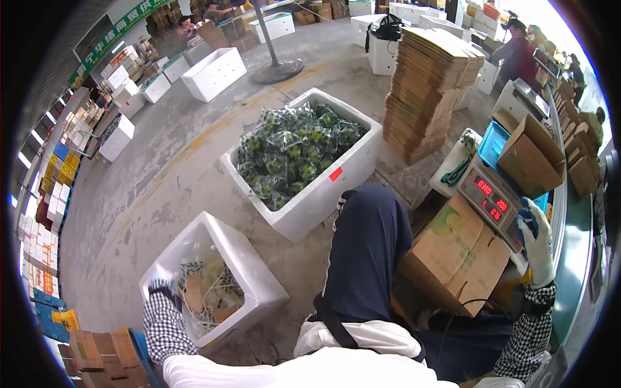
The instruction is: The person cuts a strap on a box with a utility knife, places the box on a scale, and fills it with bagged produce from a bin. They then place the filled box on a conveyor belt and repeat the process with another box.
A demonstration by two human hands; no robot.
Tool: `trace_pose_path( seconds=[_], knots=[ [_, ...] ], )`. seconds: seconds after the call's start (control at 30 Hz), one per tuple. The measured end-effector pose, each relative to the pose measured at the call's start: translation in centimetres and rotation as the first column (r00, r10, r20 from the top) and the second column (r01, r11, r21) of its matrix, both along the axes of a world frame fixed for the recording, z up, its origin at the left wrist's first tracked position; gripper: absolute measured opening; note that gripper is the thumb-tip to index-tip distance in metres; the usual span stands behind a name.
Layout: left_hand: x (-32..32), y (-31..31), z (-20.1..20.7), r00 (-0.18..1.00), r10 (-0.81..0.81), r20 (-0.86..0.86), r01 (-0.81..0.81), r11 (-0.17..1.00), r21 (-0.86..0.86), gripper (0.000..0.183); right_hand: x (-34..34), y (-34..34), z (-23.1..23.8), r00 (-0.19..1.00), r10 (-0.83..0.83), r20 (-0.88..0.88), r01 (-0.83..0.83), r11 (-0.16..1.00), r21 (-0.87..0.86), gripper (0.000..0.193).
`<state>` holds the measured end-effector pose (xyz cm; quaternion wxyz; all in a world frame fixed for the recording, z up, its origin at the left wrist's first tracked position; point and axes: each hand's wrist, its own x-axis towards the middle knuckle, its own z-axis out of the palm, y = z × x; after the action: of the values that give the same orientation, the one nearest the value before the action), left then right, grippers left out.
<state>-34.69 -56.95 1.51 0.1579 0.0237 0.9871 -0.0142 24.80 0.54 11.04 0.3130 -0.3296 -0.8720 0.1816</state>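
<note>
My left hand, blurred, reaches over the left rim of a white foam box on the floor at left. Inside lie plant scraps and torn cardboard pieces. What that hand's fingers do is smeared by motion. At right, my right hand wears a white glove with blue fingers. Its fingers point up and look apart, with nothing visible in them. It is beside a weighing scale with a red lit display. An open cardboard box tilts just beyond the hand, with a blue tray beside it.
A large foam box full of bagged green produce stands ahead. Behind it rises a tall stack of flattened cartons. A closed carton sits by my knee. The green-topped conveyor runs along the right; people work farther off.
</note>
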Motion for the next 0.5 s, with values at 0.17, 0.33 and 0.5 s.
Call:
trace_pose_path(
  seconds=[0.17, 0.33, 0.5],
  knots=[
    [-4.4, 18.7, 4.8, 0.722, -0.305, -0.621, 0.577, 0.761, 0.297, 0.058, -0.6, 0.0, -1.7, 0.998, 0.056, -0.042, -0.056, 0.998, 0.021, 0.041],
    [-1.7, 39.7, 0.8, 0.63, -0.606, -0.486, 0.774, 0.546, 0.321, 0.07, -0.3, -1.2, 0.4, 0.959, -0.283, 0.016, 0.281, 0.938, -0.203, 0.043],
    [-5.8, 47.5, -9.6, 0.709, -0.603, -0.366, 0.642, 0.767, -0.02, 0.082, 2.8, 0.4, 0.5, 0.902, -0.42, -0.097, 0.414, 0.907, -0.076, 0.037]
  ],
)
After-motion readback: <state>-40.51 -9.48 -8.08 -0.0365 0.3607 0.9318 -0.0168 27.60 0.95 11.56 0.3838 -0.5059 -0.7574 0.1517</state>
